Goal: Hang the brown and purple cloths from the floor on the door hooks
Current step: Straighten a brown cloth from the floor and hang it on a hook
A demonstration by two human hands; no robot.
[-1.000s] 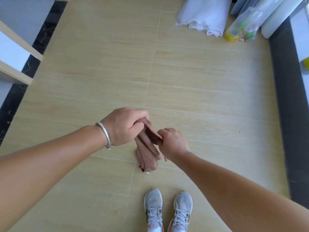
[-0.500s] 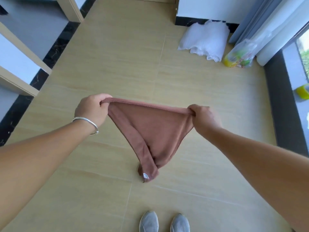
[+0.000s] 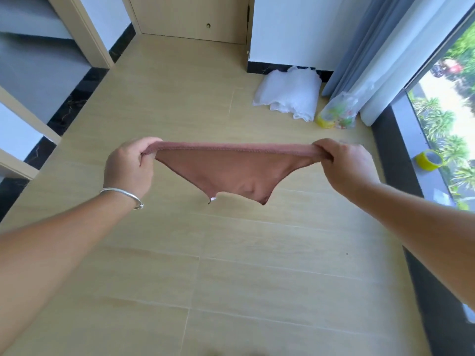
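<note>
The brown cloth (image 3: 226, 170) is stretched out in the air above the floor, its top edge pulled taut and its lower part sagging to a point. My left hand (image 3: 129, 168), with a silver bangle on the wrist, pinches the cloth's left corner. My right hand (image 3: 344, 165) pinches the right corner. No purple cloth and no hooks show in the view. A beige door (image 3: 195, 19) stands closed at the far end of the floor.
A white bundle of fabric (image 3: 290, 95) and a clear bag with coloured contents (image 3: 339, 113) lie by the curtain (image 3: 380, 52) at the right. A yellow tape roll (image 3: 429, 160) sits on the dark window sill. Door frames line the left side.
The cloth went from bunched between both hands to spread wide. Both hands have moved apart and risen, and my view has tilted up so the door shows and my shoes do not.
</note>
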